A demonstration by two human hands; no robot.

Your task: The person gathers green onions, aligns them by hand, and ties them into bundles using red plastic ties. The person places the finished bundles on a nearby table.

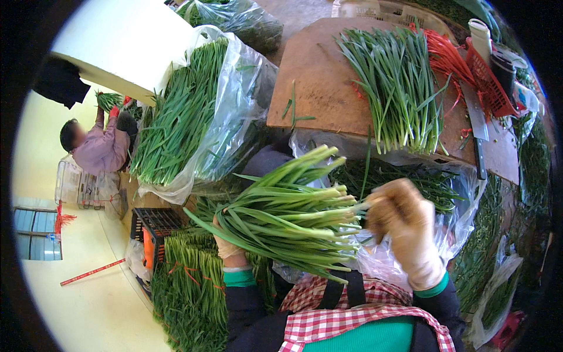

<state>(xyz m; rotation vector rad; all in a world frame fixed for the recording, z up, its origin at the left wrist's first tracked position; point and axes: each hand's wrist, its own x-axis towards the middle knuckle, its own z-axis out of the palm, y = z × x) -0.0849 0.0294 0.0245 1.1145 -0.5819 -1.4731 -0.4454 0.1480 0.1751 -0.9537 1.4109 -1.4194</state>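
My left hand (224,237), in a pale glove, is closed around the leafy part of a bunch of garlic chives (286,211), whose pale cut ends fan out to the right. My right hand (400,220), in a brown-stained glove, is blurred beside those stem ends; its fingers look curled, and whether it pinches a stem cannot be told. Beyond both hands, a loose pile of chives (396,88) lies on a brown board (308,88). Red ties (444,53) lie at the pile's upper right. A knife (477,123) with a black handle rests on the board's right part.
A red basket (492,83) with containers stands at the board's right. Plastic-lined chives (184,110) fill the upper left. Red-tied bundles (189,273) stand at lower left near a black crate (154,224). Another person (103,145) sits far left, holding greens. An open plastic bag (466,220) lies below the board.
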